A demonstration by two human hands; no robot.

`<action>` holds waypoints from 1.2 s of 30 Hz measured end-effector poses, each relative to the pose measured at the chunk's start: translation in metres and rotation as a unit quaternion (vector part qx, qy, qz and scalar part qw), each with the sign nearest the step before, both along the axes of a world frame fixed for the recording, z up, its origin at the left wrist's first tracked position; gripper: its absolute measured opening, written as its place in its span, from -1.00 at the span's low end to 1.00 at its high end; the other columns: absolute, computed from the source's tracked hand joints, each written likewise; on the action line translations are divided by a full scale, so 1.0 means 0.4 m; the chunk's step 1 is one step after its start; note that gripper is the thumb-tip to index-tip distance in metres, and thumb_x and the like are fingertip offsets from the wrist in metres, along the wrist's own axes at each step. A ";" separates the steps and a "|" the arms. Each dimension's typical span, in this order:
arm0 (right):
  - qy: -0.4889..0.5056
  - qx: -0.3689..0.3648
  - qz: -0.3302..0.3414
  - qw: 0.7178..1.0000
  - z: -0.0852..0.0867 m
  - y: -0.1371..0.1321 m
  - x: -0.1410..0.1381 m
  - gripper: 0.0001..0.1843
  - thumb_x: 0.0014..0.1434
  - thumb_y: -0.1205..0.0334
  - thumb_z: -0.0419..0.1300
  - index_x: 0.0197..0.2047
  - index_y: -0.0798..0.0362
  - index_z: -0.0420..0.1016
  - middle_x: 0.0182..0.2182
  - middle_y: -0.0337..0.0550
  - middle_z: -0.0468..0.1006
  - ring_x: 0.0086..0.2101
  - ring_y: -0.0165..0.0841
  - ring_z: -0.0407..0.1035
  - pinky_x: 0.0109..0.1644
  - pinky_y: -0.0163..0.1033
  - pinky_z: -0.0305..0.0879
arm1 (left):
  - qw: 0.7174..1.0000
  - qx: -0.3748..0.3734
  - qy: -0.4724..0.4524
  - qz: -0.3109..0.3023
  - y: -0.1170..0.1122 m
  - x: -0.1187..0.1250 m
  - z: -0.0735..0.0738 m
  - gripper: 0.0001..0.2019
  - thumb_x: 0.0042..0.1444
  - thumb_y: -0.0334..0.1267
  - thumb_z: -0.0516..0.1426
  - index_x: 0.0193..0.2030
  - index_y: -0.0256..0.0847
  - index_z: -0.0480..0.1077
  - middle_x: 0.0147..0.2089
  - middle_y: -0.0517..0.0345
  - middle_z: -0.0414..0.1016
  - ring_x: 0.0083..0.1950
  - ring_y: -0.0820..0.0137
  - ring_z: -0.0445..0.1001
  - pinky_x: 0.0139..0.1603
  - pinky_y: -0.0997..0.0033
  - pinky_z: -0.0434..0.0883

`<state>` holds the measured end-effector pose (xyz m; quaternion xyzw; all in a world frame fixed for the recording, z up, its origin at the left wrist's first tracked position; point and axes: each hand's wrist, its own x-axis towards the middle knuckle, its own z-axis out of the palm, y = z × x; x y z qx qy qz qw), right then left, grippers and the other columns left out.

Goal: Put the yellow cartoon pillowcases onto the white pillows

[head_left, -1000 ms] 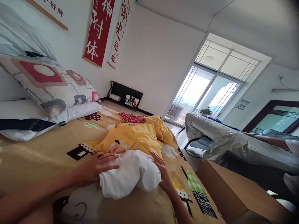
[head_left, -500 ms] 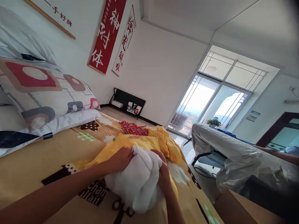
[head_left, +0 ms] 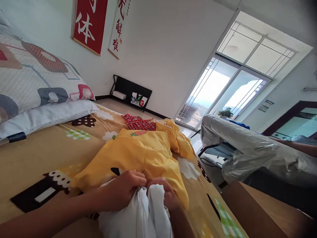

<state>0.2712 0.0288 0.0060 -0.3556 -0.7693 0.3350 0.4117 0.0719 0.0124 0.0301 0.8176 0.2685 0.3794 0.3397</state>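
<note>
- White cloth (head_left: 135, 219): gathered up in both hands at the bottom centre of the view, over the near part of the bed sheet (head_left: 54, 148); lower part cut off by the picture's edge.
- Left hand (head_left: 130, 186): fingers curled and clamped on the cloth's upper edge, back of the hand facing up, tips mostly hidden.
- Right hand (head_left: 163, 195): just beside the left, fingers bent and closed on the same upper edge; slightly blurred, exact placing of each finger impossible to tell.
- Yellow garment (head_left: 146, 145): spread on the sheet just beyond both hands, carrot print near the far end, small creases across the middle.
- Yellow bundle (head_left: 177, 140): crumpled at the far right of the garment.
- Red plaid cloth (head_left: 141, 123): lying rumpled behind the garment, near the bed's far edge.
- Patterned pillow (head_left: 49, 76): at left, on top of a white pillow (head_left: 56, 112).
- Cardboard box (head_left: 267, 211): on the right, beside the bed.
- Plastic-covered furniture (head_left: 247, 142): beyond the box, with another person's arm (head_left: 297, 146) at the right edge.
- Black rack (head_left: 141, 90): against the far wall, below hanging scrolls.
</note>
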 end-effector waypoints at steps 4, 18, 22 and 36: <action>0.058 -0.044 0.034 0.997 0.010 -0.019 -0.059 -0.81 0.04 0.14 0.12 -0.49 0.02 0.49 -0.54 -0.23 0.43 -0.48 -0.38 0.27 -0.34 -0.29 0.25 | 0.986 -0.101 -0.046 0.122 -0.050 -0.046 0.008 -0.83 0.06 -0.33 -0.05 -0.53 -0.21 0.22 -0.49 0.24 0.32 -0.40 0.45 0.25 -0.33 0.48 0.19; -0.006 0.073 -0.019 0.997 0.030 -0.036 -0.105 -0.80 -0.07 0.38 0.14 -0.30 0.04 0.44 -0.37 -0.22 0.47 -0.32 -0.38 0.33 -0.22 -0.32 0.24 | 0.971 -0.101 -0.014 0.217 -0.073 -0.028 -0.070 -0.60 0.06 -0.09 -0.06 -0.07 -0.22 0.41 -0.08 -0.05 0.52 -0.04 0.16 0.42 0.04 0.19 0.34; -0.005 0.120 -0.053 0.991 0.030 -0.040 -0.101 -0.71 -0.11 0.41 0.10 -0.24 0.02 0.38 -0.31 -0.21 0.44 -0.27 -0.37 0.33 -0.19 -0.31 0.28 | 0.982 -0.123 -0.040 0.141 -0.050 -0.007 -0.065 -0.65 0.12 -0.15 -0.05 -0.09 -0.21 0.45 -0.13 0.01 0.55 -0.11 0.23 0.45 -0.01 0.30 0.37; -0.058 0.218 -0.211 0.951 0.106 -0.106 -0.041 -0.72 0.19 0.27 0.08 -0.01 -0.04 0.37 -0.11 -0.11 0.51 -0.10 -0.28 0.40 -0.06 -0.19 0.36 | 0.961 -0.242 -0.097 0.095 0.069 0.022 -0.055 -0.68 -0.01 -0.05 0.05 -0.62 -0.22 0.20 -0.62 0.31 0.10 -0.50 0.50 0.08 -0.49 0.50 0.07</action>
